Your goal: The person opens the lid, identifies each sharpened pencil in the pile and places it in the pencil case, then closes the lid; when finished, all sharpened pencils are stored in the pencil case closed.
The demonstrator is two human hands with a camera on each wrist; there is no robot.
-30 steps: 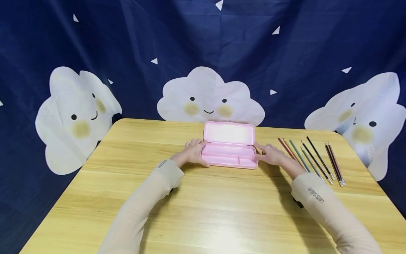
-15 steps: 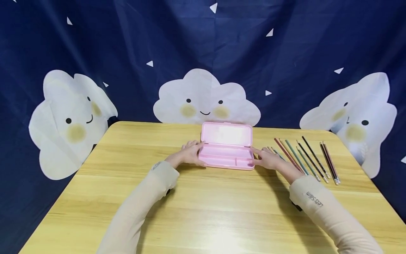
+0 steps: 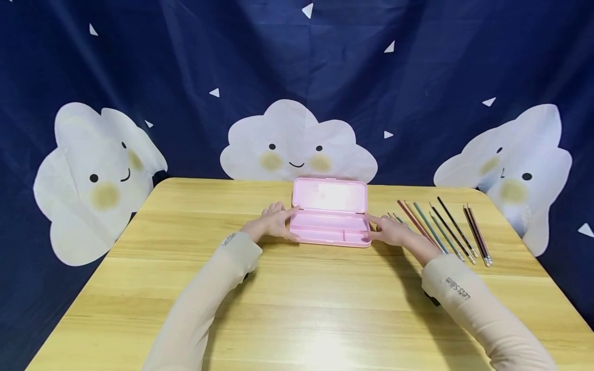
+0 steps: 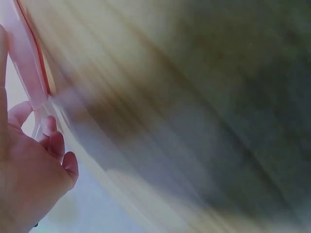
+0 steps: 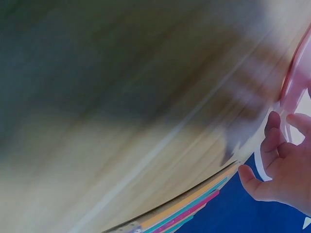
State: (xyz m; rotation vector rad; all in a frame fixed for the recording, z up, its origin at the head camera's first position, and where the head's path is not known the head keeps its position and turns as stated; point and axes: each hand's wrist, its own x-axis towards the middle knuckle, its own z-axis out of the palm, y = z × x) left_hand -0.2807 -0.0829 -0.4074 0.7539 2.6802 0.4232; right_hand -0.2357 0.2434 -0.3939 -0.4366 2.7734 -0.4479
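Observation:
An open pink pencil case (image 3: 330, 235) sits on the wooden table with its lid (image 3: 330, 196) tipped back on the far side. At its left end, my left hand (image 3: 271, 222) holds the case between a thumb near the front corner and an index finger near the hinge. My right hand (image 3: 391, 230) grips the opposite end in the same way. In the left wrist view, the other fingers (image 4: 57, 143) hang beside the case's end (image 4: 29, 53). The right wrist view also shows the pink end wall (image 5: 297, 73) beside bent fingers (image 5: 271, 138).
Several colored pencils (image 3: 423, 225) lie fanned out right of the case, partly behind my right hand. Dark pencils (image 3: 477, 234) lie farther right. A dark blue curtain (image 3: 408, 77) with smiling clouds hangs behind the table's far edge (image 3: 223, 179).
The head view has shifted slightly. More pencil tips show beside my right hand, whose index finger now sits lower at the case's end. The case itself stays put with its lid open.

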